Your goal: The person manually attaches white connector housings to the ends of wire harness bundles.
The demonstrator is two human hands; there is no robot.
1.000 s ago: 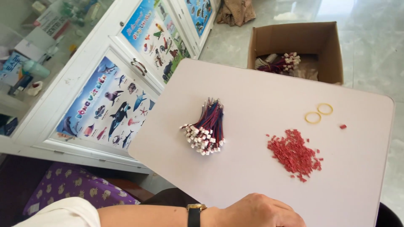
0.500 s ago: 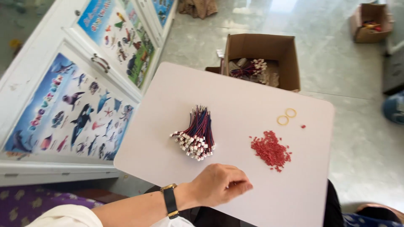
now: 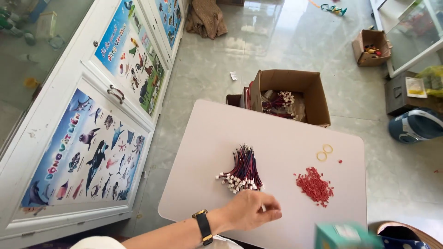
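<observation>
The wire bundle (image 3: 243,170) lies near the middle of the white surface (image 3: 207,138), with its red and dark wires fanned to the far side and its small white connectors pointing toward you. Your left hand (image 3: 251,210) rests on the surface just beside those connectors, wearing a dark wristwatch (image 3: 203,226); the fingers (image 3: 270,213) are curled close together, and something small and pale seems to be pinched at their tips, but you cannot be sure from this view what it is. Your right hand is not in the picture. To the right of the bundle, well apart from it, you have a heap of small red pieces (image 3: 314,186), and beyond that two yellow rubber bands (image 3: 324,152) touching each other. On the floor behind the surface stands an open cardboard box (image 3: 290,94) with more wires of the same kind inside. As a judgement, the work looks to be at an early point: the bundle appears whole, the red heap is not disturbed, and no finished pieces are set aside anywhere on the surface.
</observation>
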